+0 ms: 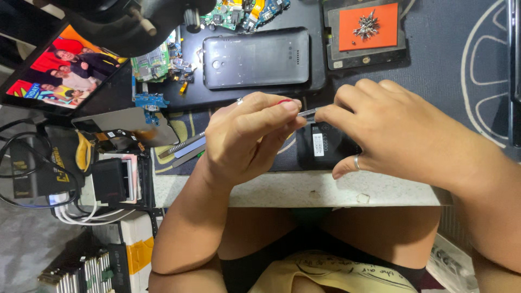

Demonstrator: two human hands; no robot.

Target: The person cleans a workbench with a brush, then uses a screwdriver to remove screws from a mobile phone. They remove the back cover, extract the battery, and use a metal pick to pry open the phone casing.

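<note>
Two hands are working close together at the near edge of the bench, and they are yours. Your left hand (247, 138) is pinching a thin metal tool (307, 112) between thumb and forefinger, fingers curled tight around it, the tip poking out toward your right. Your right hand (391, 133) is resting on a small black phone part (320, 146), fingertips pressing down on its far edge, a ring showing on one finger; it is bracing rather than gripping, fingers bent and spread over the part. The tool's tip is meeting your right fingertips just above that black part, which is lying flat right under your right palm, just beside your left knuckles.

Beyond your left hand, a dark phone back cover (256, 57) is lying flat. Beyond your right hand, an orange mat (355, 16) is carrying a little heap of screws (367, 25). Out past your left wrist, a green circuit board (151, 64) is sitting, and nearer it a pair of flat prying tools (184, 152) is lying.
</note>
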